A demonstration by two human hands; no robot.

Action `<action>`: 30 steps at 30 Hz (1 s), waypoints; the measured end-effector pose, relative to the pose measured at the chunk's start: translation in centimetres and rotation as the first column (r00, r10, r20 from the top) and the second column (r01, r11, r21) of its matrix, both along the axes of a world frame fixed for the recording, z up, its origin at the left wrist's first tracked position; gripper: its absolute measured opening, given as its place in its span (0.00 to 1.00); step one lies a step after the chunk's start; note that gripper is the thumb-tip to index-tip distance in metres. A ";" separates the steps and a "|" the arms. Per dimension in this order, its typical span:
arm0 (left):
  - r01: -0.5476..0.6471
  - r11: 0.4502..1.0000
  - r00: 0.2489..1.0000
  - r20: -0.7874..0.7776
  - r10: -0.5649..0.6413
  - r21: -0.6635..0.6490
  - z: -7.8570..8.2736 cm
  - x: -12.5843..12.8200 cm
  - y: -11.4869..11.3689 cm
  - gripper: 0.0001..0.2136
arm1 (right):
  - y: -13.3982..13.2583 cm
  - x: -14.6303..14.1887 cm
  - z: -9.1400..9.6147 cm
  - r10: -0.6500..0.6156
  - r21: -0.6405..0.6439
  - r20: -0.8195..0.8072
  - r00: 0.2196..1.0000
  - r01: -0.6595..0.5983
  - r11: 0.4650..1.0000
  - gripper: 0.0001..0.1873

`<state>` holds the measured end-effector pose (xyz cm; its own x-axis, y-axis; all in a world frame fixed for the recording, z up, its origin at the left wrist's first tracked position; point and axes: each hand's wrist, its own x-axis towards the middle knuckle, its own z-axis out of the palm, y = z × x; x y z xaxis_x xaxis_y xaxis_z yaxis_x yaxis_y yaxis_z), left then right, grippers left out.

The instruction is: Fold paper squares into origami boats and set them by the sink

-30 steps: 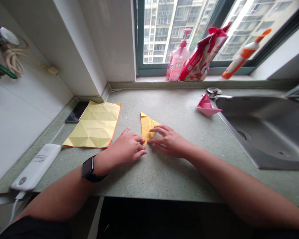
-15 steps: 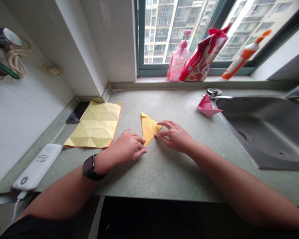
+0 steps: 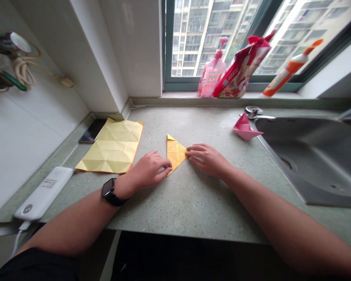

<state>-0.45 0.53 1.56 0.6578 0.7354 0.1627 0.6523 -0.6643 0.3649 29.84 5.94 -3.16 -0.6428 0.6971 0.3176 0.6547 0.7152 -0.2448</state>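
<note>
Yellow origami triangle lies on the speckled tabletop, the open, unclenched left grip and right grip resting against it from either side. A creased yellow sheet lies left of it, a pink paper boat right.

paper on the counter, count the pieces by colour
yellow: 2 (creased sheet, folded triangle)
pink: 1 (paper boat)
total: 3
</note>
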 end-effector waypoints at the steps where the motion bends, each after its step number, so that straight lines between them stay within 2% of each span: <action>1: -0.002 1.000 1.000 0.015 0.002 0.014 -0.1 0.0 0.0 0.06 | 0.0 0.0 0.0 0.006 -0.010 0.001 1.000 -0.006 1.000 0.15; 8: 0.073 0.995 0.997 -0.020 -0.071 0.071 -1.1 -0.7 1.0 0.19 | -0.2 0.0 0.0 -0.006 -0.040 0.004 1.000 0.006 0.999 0.19; 12: 0.139 0.989 0.990 -0.003 -0.139 0.052 -1.3 -0.8 1.1 0.15 | -0.2 0.0 0.1 0.032 -0.037 -0.017 0.999 -0.033 0.999 0.17; 16: 0.142 0.990 0.990 0.014 -0.142 0.023 -1.0 -0.6 1.0 0.16 | -0.1 0.0 0.2 0.064 -0.038 -0.041 0.997 -0.065 0.997 0.17; 22: 0.126 0.992 0.991 -0.036 -0.126 0.008 -1.0 -0.7 0.7 0.16 | -0.4 -0.1 0.0 0.130 -0.077 -0.084 0.988 -0.137 0.988 0.23; 27: 0.237 0.971 0.971 -0.015 -0.237 0.007 -1.4 -0.7 0.7 0.16 | -0.6 -0.1 -0.1 0.182 -0.098 -0.088 0.979 -0.191 0.977 0.24; 30: 0.181 0.983 0.984 -0.007 -0.180 0.025 -1.6 -0.9 1.2 0.19 | -0.7 -0.1 0.0 0.198 -0.126 -0.079 0.977 -0.207 0.970 0.25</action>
